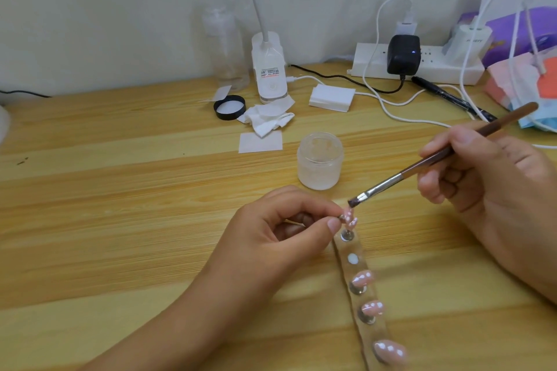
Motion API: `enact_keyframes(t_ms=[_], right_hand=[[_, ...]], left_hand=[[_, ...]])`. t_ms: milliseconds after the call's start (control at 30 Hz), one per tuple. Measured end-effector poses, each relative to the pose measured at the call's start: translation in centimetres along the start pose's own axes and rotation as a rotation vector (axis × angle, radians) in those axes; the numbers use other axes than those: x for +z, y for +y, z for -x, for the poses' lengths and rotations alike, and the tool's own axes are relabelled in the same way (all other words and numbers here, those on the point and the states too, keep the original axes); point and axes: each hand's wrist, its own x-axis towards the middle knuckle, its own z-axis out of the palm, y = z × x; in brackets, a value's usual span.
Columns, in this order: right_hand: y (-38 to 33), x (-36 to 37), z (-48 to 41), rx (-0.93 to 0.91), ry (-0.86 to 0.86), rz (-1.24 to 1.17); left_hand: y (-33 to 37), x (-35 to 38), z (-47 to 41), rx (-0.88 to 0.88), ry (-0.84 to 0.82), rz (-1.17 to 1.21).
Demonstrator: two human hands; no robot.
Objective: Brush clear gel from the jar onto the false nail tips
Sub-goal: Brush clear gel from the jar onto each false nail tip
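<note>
A small pink false nail tip is pinched between the thumb and forefinger of the left hand, just above the far end of a clear holder strip that is laid on a wooden table. The other fingers of that hand are curled in towards the palm. A brown-handled brush is gripped in the right hand, with the fingers curled round the handle and the dark bristles angled down, just over the pinched tip; whether they touch it cannot be told. Three more glossy pink tips are seen mounted along the nearer part of the strip. The frosted jar of clear gel is stood open on the table just beyond the two hands, near the brush head. Farther back, a black lid is laid upside down beside crumpled white wipes. A clear spray bottle and a white power strip with plugged-in chargers are set along the wall.
</note>
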Motion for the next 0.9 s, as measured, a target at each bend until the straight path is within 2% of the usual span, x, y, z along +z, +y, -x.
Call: enact_keyframes(t_ms=[100,267,467,567,800,900], right_hand=[[0.02,0.22,0.27,-0.011,-0.043,0.016],[0.16,-0.04,0.00,-0.030,0.019,0.035],[0.23,0.12,0.28,-0.040,-0.047,0.023],[0.40,0.05,0.17,-0.053,-0.010,0.051],[0.47,-0.25,0.23,-0.114,-0.057,0.018],[0.64,-0.33,0.18,-0.117,-0.023,0.065]], left_hand=[[0.01,0.00,0.00,-0.009,0.003,0.001],[0.09,-0.01,0.04,-0.017,-0.013,0.011],[0.07,0.00,0.10,-0.024,0.002,-0.005],[0.09,0.01,0.14,-0.033,0.002,0.005],[0.24,-0.03,0.21,-0.080,-0.004,0.135],[0.23,0.02,0.15,-0.091,-0.002,0.187]])
